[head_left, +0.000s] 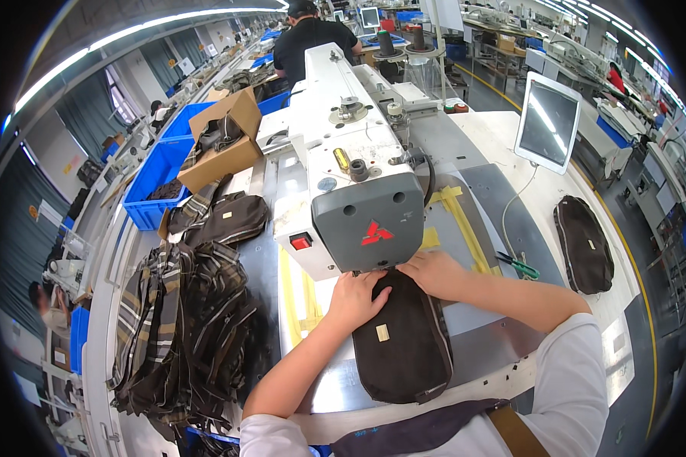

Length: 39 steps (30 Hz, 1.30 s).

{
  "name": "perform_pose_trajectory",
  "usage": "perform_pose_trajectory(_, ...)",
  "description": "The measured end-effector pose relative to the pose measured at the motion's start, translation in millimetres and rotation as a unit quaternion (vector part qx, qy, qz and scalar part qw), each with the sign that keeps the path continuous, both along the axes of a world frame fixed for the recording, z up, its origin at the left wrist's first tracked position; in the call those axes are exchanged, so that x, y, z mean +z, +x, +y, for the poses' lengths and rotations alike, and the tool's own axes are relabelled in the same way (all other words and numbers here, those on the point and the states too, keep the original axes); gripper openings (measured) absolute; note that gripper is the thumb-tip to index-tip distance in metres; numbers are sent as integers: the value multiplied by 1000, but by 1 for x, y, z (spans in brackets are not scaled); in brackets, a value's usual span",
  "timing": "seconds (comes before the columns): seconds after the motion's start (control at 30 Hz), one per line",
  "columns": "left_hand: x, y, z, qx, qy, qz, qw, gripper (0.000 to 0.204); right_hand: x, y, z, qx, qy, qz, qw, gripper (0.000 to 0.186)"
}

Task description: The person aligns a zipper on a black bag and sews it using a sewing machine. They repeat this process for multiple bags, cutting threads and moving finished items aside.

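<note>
A long dark brown fabric piece (pixel 401 358) with rounded ends and a small cream label lies in front of me, its far end under the head of a white sewing machine (pixel 358 145). My left hand (pixel 360 299) grips the piece's far left edge, thumb bent over the cloth. On the far right edge, my right hand (pixel 433 274) is closed on the same piece, fingertips close to the machine. The grey front cover (pixel 370 221) hides the needle area and some of my fingertips.
Left of the machine hangs a heap of plaid and brown pieces (pixel 183 327). Beyond are a cardboard box (pixel 221 141) and a blue crate (pixel 156 179). To the right are green-handled snips (pixel 520 266), another brown piece (pixel 584 244) and a tablet (pixel 549 122). A person (pixel 312 42) sits ahead.
</note>
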<state>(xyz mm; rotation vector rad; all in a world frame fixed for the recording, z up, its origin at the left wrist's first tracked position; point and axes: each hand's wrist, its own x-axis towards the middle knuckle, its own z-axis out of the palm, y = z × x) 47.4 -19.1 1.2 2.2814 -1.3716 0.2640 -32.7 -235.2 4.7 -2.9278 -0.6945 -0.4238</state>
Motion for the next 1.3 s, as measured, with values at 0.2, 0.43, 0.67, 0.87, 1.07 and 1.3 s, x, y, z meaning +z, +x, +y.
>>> perform_pose_trajectory(0.2,0,-3,-2,-12,-16,23,1000,33,-7,-4,0,-4,-8,-49,999,35)
perform_pose_trajectory(0.43,0,-6,-7,-14,-23,32,999,33,-13,-5,-1,-8,17,-47,999,33)
perform_pose_trajectory(0.67,-6,-7,-6,-14,-27,32,999,26,-26,-9,3,-74,55,-68,993,27)
perform_pose_trajectory(0.87,-10,0,2,102,-56,151,982,20,-31,-9,30,-85,97,-80,988,21)
perform_pose_trajectory(1.07,-4,-20,10,-4,35,375,926,24,-36,-69,49,-18,157,-60,986,24)
perform_pose_trajectory(1.3,-1,-72,28,-67,12,513,856,20,-25,-144,15,-101,286,-35,952,24)
